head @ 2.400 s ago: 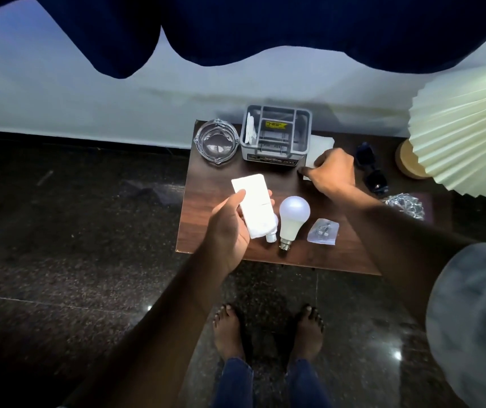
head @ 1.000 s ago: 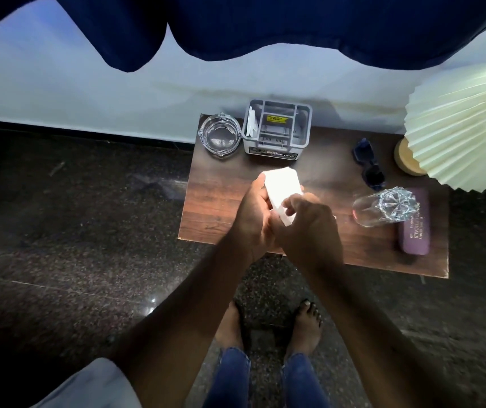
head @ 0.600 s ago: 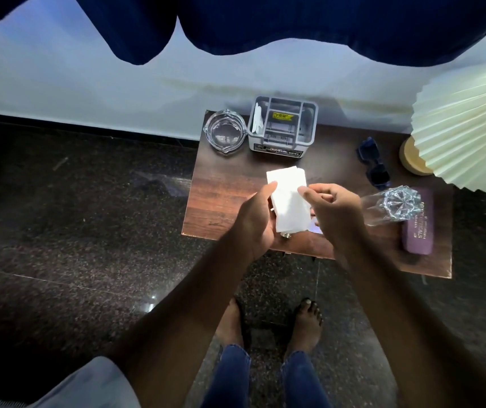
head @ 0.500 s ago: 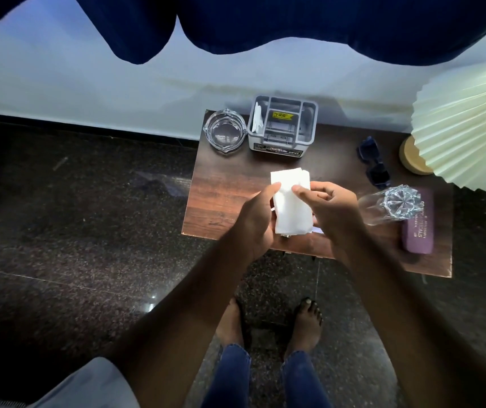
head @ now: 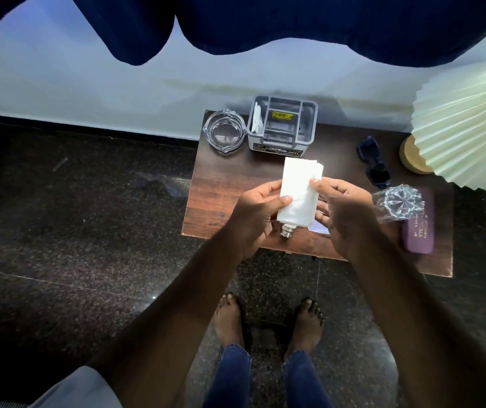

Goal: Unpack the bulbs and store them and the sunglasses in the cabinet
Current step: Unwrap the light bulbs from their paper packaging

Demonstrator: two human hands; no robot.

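Note:
I hold a bulb in a white wrapper above the front of the small wooden table. Its metal base sticks out of the wrapper's lower end. My left hand grips the wrapper's left side with thumb and fingers. My right hand pinches the wrapper's right edge near the top. Dark sunglasses lie at the table's back right. The other bulb is hidden behind my hands.
A glass ashtray and a grey compartment organiser stand at the table's back. A cut-glass tumbler lies on its side beside a purple case. A pleated lamp shade overhangs the right. A small clear packet peeks under my right hand.
My right hand came back from the table's rear and joined the left on the wrapped bulb. The wrapper has slid up, so the metal base now shows below it.

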